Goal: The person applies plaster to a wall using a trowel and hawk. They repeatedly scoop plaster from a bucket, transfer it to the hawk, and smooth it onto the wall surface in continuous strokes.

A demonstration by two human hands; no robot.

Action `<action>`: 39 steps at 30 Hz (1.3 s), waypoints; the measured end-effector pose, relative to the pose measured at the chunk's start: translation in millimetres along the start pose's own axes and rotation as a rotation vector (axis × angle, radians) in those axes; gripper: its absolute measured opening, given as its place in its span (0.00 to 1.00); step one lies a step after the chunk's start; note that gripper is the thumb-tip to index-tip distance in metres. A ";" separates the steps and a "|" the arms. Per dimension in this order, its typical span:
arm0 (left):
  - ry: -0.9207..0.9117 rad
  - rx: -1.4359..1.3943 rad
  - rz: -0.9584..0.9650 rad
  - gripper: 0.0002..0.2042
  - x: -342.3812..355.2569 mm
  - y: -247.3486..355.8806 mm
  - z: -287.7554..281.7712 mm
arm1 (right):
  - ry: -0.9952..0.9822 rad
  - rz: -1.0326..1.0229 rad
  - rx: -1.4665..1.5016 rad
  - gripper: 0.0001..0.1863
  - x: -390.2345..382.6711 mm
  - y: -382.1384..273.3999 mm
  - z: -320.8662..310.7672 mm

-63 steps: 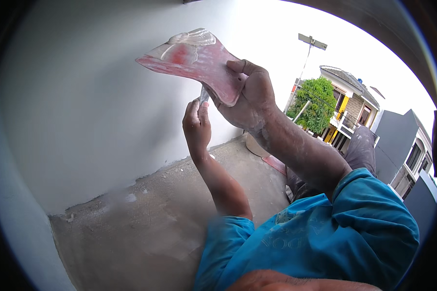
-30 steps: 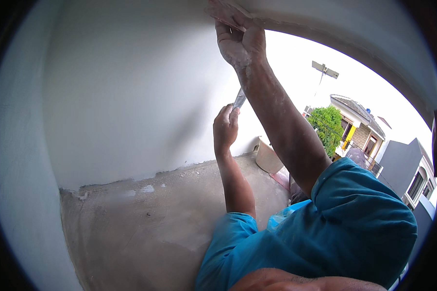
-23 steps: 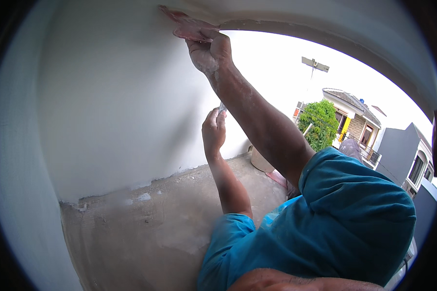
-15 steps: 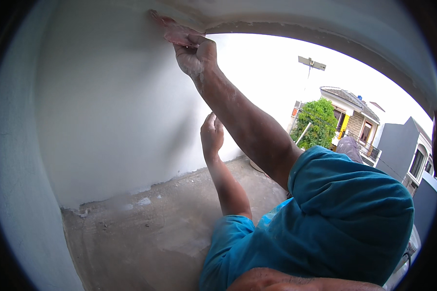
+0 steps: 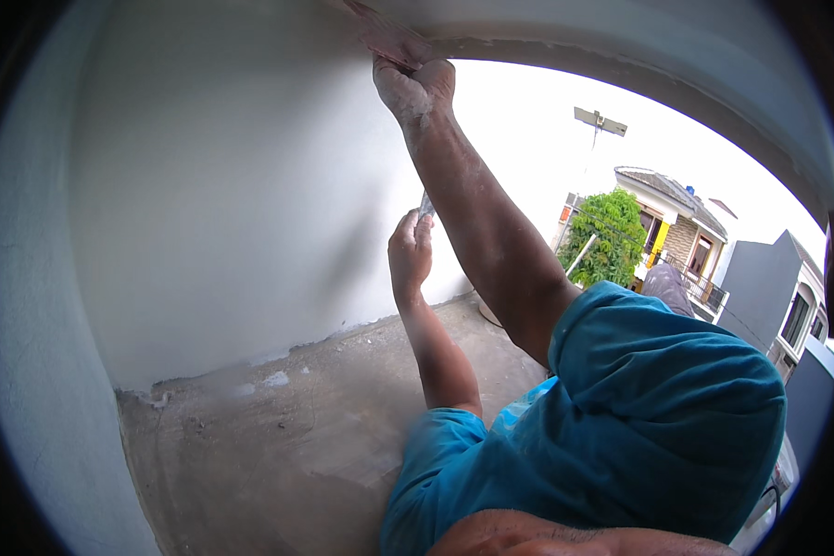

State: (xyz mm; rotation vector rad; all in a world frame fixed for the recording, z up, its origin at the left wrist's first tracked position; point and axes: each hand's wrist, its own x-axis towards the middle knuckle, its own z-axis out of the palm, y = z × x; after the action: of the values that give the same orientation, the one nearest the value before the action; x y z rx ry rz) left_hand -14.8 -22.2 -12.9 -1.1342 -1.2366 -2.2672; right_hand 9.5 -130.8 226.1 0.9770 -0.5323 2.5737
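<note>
High up where the white wall (image 5: 222,204) meets the ceiling, my right hand (image 5: 417,91) is closed around a flat pinkish-red putty spreader (image 5: 391,35). Its blade lies against or very close to the top of the wall. White dust or putty coats the hand and wrist. Lower down, my left hand (image 5: 410,252) is closed on a narrow grey tool, perhaps a putty knife (image 5: 425,206), held in front of the wall. My right forearm hides most of that tool, so its kind is unsure.
A rough concrete floor (image 5: 278,463) runs along the wall's ragged lower edge. Another wall (image 5: 28,278) stands at the left. An overhead beam (image 5: 612,69) borders the open side at the right, with a tree (image 5: 607,232) and houses (image 5: 686,222) beyond.
My right hand and the spreader have moved right and slightly up along the wall's top. My left hand has shifted slightly, and the grey tool now shows above it.
</note>
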 end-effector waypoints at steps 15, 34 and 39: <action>-0.072 0.012 0.022 0.16 -1.6 8.2 13.8 | -0.090 -0.032 -0.354 0.19 -19.6 41.5 6.8; 0.080 -0.160 -0.083 0.13 -0.7 29.9 14.5 | -0.295 -0.102 -0.494 0.18 -51.3 10.5 57.5; 0.324 -0.239 0.000 0.17 -0.9 18.0 6.7 | -0.037 -0.257 -0.924 0.20 -91.7 22.2 -15.0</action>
State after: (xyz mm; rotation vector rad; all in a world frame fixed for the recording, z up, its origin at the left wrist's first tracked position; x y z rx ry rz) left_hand -0.1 -27.2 -1.4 -0.7920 -0.8593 -2.5241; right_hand 56.4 -159.5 147.9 0.6779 -1.3312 1.7443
